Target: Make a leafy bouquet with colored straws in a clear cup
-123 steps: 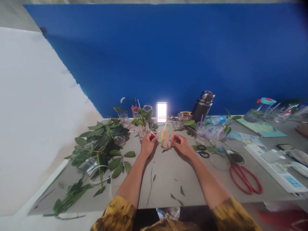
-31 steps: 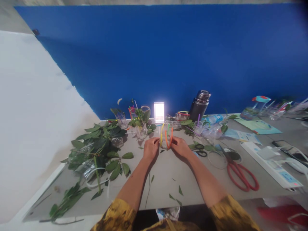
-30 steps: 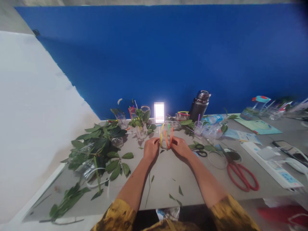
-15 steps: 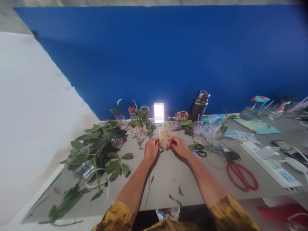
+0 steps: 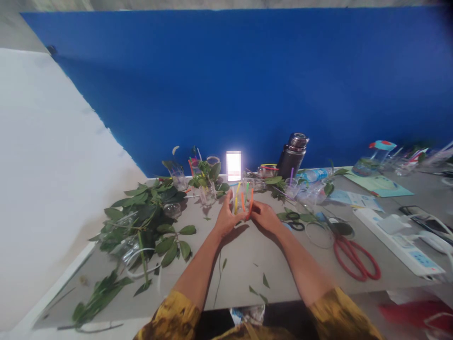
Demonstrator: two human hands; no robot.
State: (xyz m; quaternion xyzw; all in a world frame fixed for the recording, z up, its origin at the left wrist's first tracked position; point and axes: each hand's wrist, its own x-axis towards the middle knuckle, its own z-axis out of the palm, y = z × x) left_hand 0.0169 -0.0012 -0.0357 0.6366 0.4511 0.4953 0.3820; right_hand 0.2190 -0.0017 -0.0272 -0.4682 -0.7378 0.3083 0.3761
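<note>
A small clear plastic cup [image 5: 243, 206] with yellow, green and orange straws [image 5: 251, 200] at its sides is between my hands. My left hand [image 5: 226, 218] is curved round the cup's left side, its thumb across the front and its fingers reaching up along the wall. From the right, my right hand [image 5: 264, 217] pinches the cup's lower edge beside an orange straw; its fingertips are partly hidden. Just behind the cup a pixelated bright screen [image 5: 233, 166] stands. Small leaf scraps [image 5: 265, 280] lie on the grey table [image 5: 244, 264] between my forearms.
Leafy branches [image 5: 141, 212] heap up on the left. Cups with cuttings [image 5: 207, 192] stand behind. Rightward are a dark thermos [image 5: 293, 158], black-handled scissors [image 5: 294, 222], red-handled scissors [image 5: 357, 259], a white power strip [image 5: 399, 243] and a phone [image 5: 421, 217].
My left hand has shifted from pinching the cup's left side to spreading round it, thumb now across the front. My right hand has barely moved.
</note>
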